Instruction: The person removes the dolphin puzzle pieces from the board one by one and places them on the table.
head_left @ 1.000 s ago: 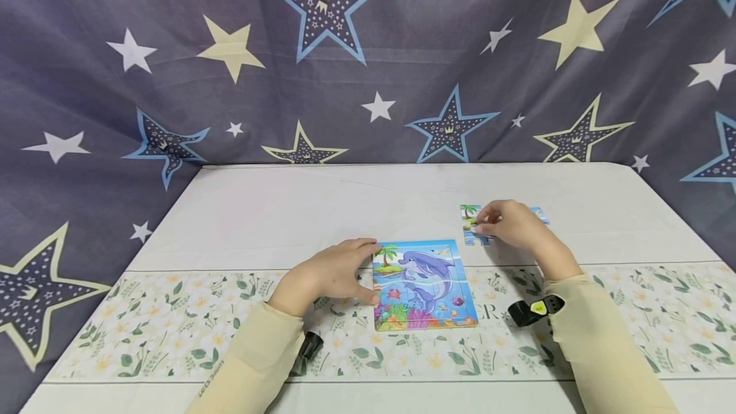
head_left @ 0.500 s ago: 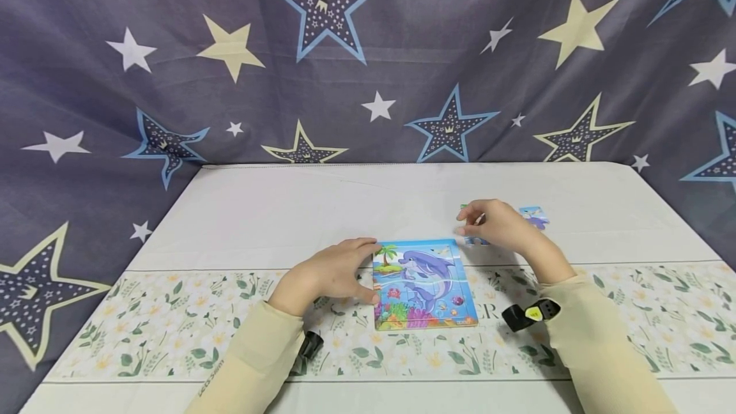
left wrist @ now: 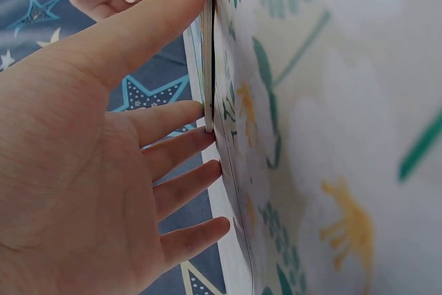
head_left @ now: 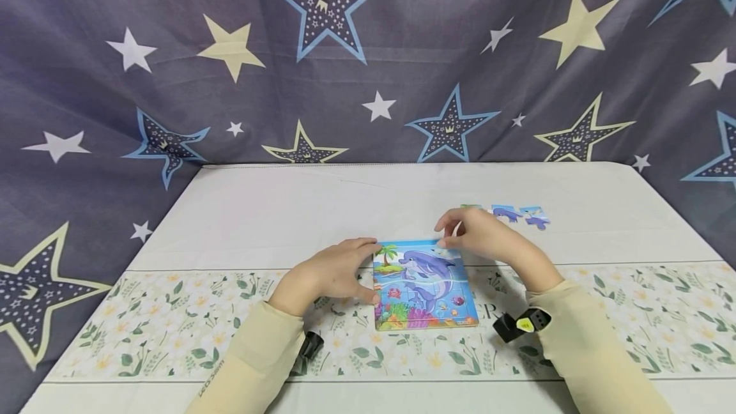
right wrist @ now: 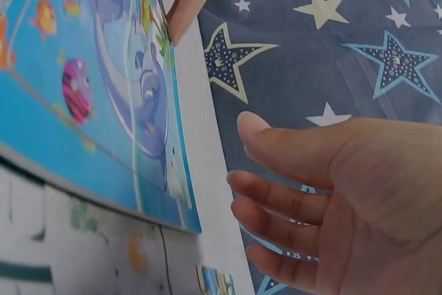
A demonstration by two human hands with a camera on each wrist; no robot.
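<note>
A square dolphin jigsaw puzzle (head_left: 425, 289) lies flat on the table, its picture showing two dolphins, a palm tree and a crab. My left hand (head_left: 339, 270) rests along its left side; in the left wrist view, thumb and fingertips touch the puzzle's thin edge (left wrist: 208, 67), with the fingers extended. Over the far right corner hovers my right hand (head_left: 480, 232). The right wrist view shows that hand's thumb (right wrist: 255, 132) apart from its loosely bent fingers, nothing between them. Beyond it lie loose puzzle pieces: a dolphin piece (head_left: 505, 213), another (head_left: 536, 217), and a mostly hidden green one (head_left: 470, 206).
The table carries a white cloth (head_left: 287, 209) with a flowered band (head_left: 201, 324) across the front half. Behind it hangs a dark curtain (head_left: 356, 30) printed with stars. Each wrist wears a black strap, the right one (head_left: 520, 324) with a yellow mark.
My right hand has moved left and nearer, away from the loose pieces to the puzzle's far right corner, uncovering the pieces on the right. My left hand has stayed at the puzzle's left edge.
</note>
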